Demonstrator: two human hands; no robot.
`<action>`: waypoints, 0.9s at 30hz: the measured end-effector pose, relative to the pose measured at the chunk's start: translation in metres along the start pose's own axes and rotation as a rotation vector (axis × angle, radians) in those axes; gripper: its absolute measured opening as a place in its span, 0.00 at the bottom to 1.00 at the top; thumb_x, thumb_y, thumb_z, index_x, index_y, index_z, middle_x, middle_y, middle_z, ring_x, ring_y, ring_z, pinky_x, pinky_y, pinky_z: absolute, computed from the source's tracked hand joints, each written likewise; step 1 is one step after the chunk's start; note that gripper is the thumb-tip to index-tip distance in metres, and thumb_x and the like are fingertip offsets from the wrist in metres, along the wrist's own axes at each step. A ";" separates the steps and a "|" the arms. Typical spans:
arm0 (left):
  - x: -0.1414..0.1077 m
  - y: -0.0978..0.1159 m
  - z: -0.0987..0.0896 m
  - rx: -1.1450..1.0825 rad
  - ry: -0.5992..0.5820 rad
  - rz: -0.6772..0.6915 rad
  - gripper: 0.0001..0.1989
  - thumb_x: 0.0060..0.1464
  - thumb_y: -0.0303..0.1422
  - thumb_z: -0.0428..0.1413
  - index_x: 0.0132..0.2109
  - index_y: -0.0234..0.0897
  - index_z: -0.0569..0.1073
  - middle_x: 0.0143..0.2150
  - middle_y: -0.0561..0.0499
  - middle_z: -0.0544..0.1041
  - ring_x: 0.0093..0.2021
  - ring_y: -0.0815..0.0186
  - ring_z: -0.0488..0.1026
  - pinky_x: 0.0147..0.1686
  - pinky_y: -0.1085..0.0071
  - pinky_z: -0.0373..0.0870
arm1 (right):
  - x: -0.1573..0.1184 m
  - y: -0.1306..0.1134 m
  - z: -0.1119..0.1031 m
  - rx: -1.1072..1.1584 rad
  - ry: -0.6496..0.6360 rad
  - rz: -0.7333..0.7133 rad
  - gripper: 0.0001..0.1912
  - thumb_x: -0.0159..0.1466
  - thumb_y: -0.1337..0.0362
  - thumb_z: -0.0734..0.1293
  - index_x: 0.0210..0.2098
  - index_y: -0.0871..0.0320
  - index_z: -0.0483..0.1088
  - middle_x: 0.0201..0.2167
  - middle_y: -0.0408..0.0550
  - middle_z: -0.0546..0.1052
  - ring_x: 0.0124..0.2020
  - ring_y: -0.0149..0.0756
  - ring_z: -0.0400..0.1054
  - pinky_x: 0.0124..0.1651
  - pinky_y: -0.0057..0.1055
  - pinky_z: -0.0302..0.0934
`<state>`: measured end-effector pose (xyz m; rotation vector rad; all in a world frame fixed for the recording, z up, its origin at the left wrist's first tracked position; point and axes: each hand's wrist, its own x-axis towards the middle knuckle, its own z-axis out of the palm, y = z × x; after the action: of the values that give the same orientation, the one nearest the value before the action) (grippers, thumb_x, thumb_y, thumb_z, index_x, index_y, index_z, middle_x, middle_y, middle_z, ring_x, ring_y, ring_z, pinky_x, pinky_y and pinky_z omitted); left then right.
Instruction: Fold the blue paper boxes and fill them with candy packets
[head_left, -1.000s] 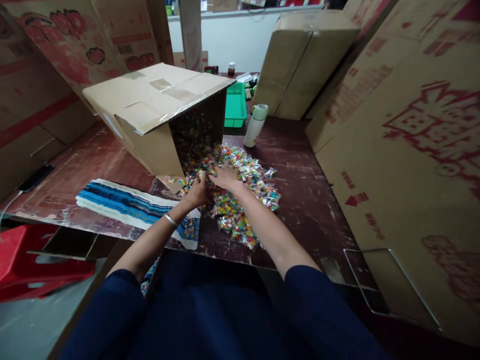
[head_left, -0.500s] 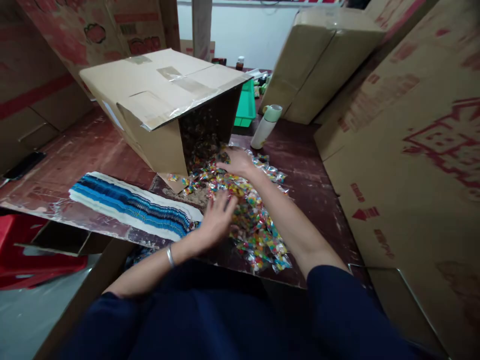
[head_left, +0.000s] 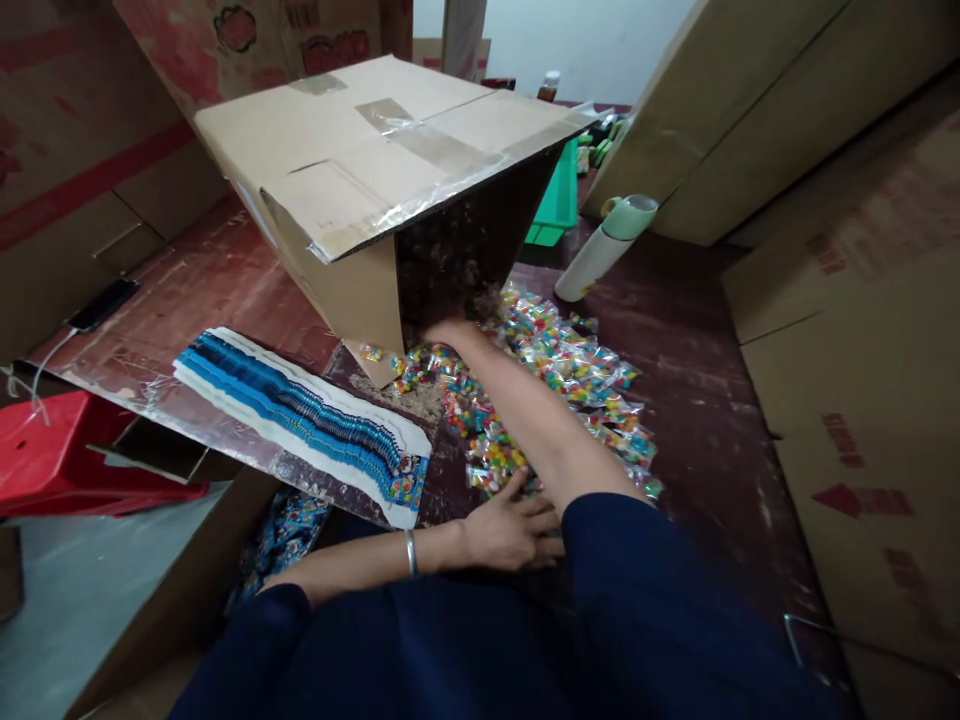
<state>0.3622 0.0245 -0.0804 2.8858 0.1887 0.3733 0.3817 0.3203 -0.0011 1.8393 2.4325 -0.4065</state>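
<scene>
A tipped cardboard box [head_left: 330, 150] lies on the dark red table, its open side facing right and toward me. My right hand [head_left: 448, 330] reaches into its mouth; the fingers are hidden in shadow. Small clear packets of colourful candies [head_left: 555, 350] spread out from the opening across the tabletop. My left hand [head_left: 517, 525] rests at the near edge of that pile, below my right forearm, with its fingers spread and nothing held. Left of the pile lies a long overlapping row of blue and white printed cards [head_left: 300, 415].
Behind the pile a white bottle with a green lid [head_left: 607, 245] stands near a green basket [head_left: 556, 200]. Large cartons [head_left: 847, 400] rise at the right. A phone [head_left: 105, 303] and a red plastic stool [head_left: 52, 450] are at left, with blue packets [head_left: 281, 540] below the table edge.
My right hand has gone deeper into the box mouth. My left hand has moved right and nearer to me, along the pile's near edge. The view has shifted.
</scene>
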 end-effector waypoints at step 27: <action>-0.023 -0.020 -0.021 0.026 0.110 -0.206 0.17 0.69 0.37 0.54 0.62 0.46 0.76 0.71 0.44 0.71 0.75 0.50 0.60 0.75 0.35 0.40 | -0.452 0.060 0.137 0.133 0.625 0.668 0.43 0.69 0.41 0.61 0.75 0.59 0.52 0.75 0.68 0.56 0.77 0.63 0.47 0.70 0.63 0.54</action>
<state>0.3327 0.0445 -0.0710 2.8367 0.5085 0.4932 0.5528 -0.1213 -0.0486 3.0192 1.8740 0.0797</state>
